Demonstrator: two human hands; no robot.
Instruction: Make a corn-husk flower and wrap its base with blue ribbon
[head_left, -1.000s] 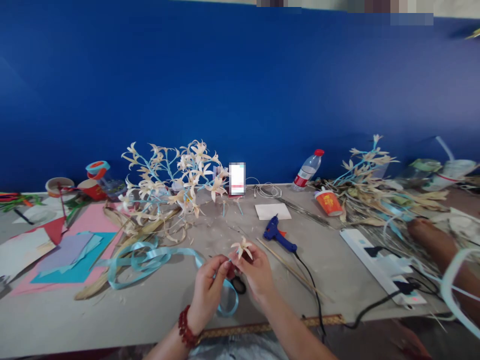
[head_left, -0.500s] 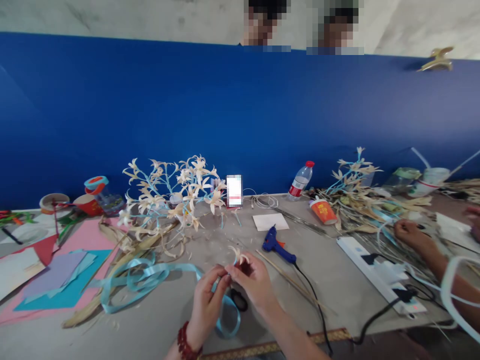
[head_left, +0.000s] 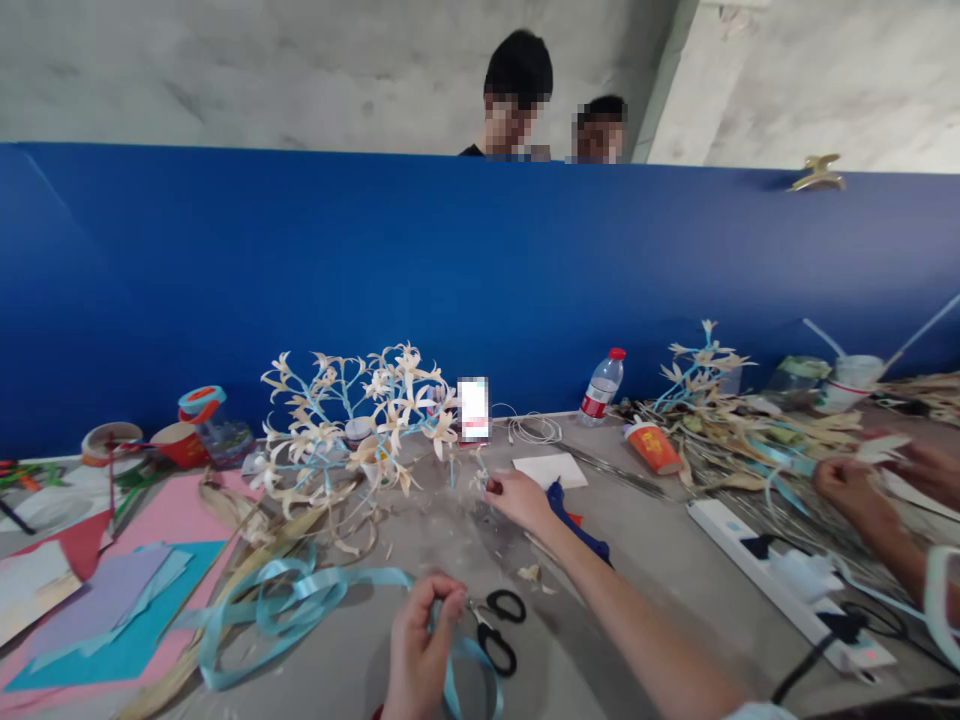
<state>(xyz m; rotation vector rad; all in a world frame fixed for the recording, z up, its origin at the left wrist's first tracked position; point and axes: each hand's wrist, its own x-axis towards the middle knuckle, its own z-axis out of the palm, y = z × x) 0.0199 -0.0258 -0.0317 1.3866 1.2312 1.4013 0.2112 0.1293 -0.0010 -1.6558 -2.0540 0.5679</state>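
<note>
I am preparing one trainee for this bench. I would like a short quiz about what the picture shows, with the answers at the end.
1. Which of the wearer's hands is nearer to the scissors?
2. Which thing is partly hidden by the wearer's right forearm?
A. bottle
B. glue gun
C. cup
3. True or false: the ribbon is light blue and lies partly in loops.

Key:
1. The left hand.
2. B.
3. True.
</note>
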